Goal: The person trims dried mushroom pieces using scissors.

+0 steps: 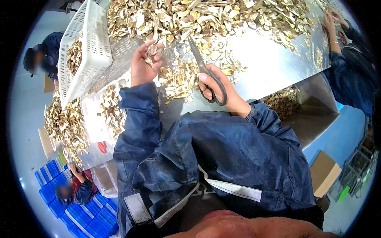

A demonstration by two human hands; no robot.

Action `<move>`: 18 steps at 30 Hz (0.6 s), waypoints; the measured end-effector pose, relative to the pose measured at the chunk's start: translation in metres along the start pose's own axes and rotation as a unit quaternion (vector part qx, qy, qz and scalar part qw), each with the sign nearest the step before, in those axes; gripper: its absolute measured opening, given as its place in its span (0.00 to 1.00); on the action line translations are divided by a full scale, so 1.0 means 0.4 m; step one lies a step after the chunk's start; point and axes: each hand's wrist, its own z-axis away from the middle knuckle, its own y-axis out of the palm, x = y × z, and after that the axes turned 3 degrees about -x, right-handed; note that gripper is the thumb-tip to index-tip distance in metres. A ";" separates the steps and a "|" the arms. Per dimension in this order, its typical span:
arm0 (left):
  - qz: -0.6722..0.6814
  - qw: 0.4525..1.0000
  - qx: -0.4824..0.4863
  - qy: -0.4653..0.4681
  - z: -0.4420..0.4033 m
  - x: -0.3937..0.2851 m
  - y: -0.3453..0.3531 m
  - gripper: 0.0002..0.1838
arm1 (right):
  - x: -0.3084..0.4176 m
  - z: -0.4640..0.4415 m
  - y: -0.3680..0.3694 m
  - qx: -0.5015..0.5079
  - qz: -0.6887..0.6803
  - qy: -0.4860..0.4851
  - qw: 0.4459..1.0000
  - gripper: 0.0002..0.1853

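In my right hand [216, 85] is a pair of black-handled scissors [197, 53], my fingers through the loops. The blades point away from me and look closed together. My left hand [146, 63] is raised palm up to the left of the blades, its fingers curled around a dried mushroom slice [152, 50]. Below and between my hands lies a small heap of dried mushroom slices [176, 81] on the metal table [262, 67]. A much larger pile of dried mushroom slices [206, 18] spreads along the far side.
A white perforated basket [93, 55] with mushroom slices stands tilted at my left, beside a white tray [90, 119]. More slices [65, 123] lie beyond. A bin of mushroom pieces [283, 103] sits below the table edge. Co-workers are at the right and left.
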 end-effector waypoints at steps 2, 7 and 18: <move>0.007 1.000 0.019 0.011 -0.044 -0.008 -0.038 0.12 | -0.001 0.002 0.000 0.000 0.003 -0.008 1.000 0.12; -0.616 0.730 -0.169 0.243 -0.109 0.023 -0.052 0.15 | -0.001 0.004 0.000 0.005 0.001 -0.014 1.000 0.13; -0.504 0.847 -0.122 0.117 -0.023 0.035 -0.071 0.11 | -0.001 0.003 -0.001 0.006 0.012 -0.006 1.000 0.13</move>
